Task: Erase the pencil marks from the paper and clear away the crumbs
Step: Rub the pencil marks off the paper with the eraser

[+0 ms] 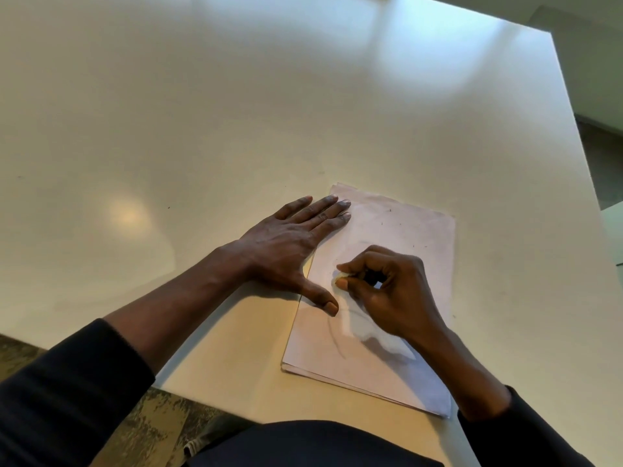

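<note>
A thin stack of pale paper (414,230) lies on the white table near its front edge. My left hand (286,244) is spread flat, fingers and thumb pressing down on the sheet's left side. My right hand (387,291) is curled over the middle of the sheet, pinching a small whitish eraser (339,277) between thumb and forefinger, its tip against the paper. A faint grey pencil line (335,335) curves down the sheet below my left thumb. Tiny dark crumbs (391,210) dot the upper part of the paper.
The white table (202,112) stretches far to the left and back. Its right edge runs diagonally close to the paper, with grey floor (603,156) beyond. The front edge drops to patterned flooring (158,423) by my lap.
</note>
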